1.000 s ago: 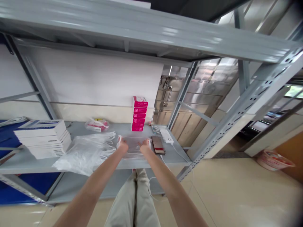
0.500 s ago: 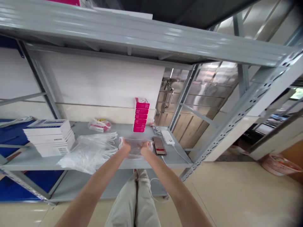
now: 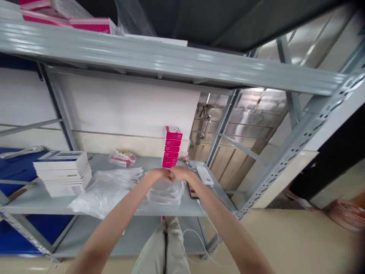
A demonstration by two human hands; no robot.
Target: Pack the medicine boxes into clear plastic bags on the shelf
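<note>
A clear plastic bag (image 3: 165, 195) hangs at the front edge of the grey shelf, below my two hands. My left hand (image 3: 158, 174) is closed on the bag's top, and my right hand (image 3: 180, 173) grips it too, the two touching. Whatever the bag holds, if anything, I cannot make out. Just behind my hands stands a stack of pink boxes (image 3: 172, 146). To the left lies a heap of clear plastic bags (image 3: 105, 188).
White boxes (image 3: 64, 173) are stacked at the left. A bagged pink box (image 3: 122, 158) lies further back. On the right are a white power bank (image 3: 203, 175), a phone (image 3: 192, 192) partly behind my forearm, and a white cable (image 3: 209, 220). A metal beam (image 3: 171, 59) crosses overhead.
My hands were apart, spreading the bag's sides; now they have come together at its top, and the bag hangs below them. The camera view has tilted up slightly.
</note>
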